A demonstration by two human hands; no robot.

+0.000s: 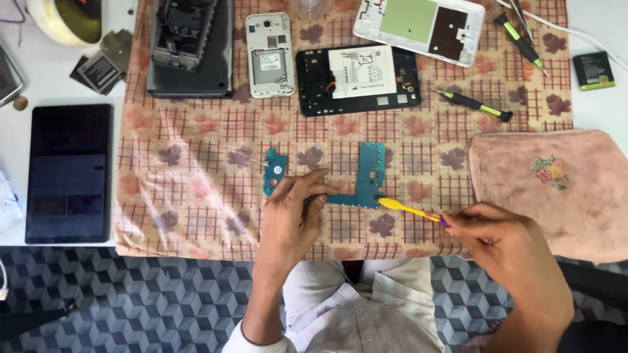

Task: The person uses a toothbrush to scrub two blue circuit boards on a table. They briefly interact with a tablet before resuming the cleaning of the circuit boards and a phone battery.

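Observation:
An L-shaped teal circuit board [370, 171] lies on the checked, leaf-patterned cloth [196, 170]. My left hand [294, 212] presses its fingertips on the board's lower left arm. My right hand [504, 245] grips a yellow plastic pry tool [405, 208], whose flat tip touches the board's lower right corner. A smaller teal board piece [275, 169] sits just left of my left hand.
Behind the board lie an opened black tablet body with a white battery [356, 80], an open white phone [269, 55], a white back cover [420, 27], a grey tablet with phone parts [190, 49] and green-handled screwdrivers [472, 104]. A pink towel [556, 189] is right, a dark tablet [69, 171] left.

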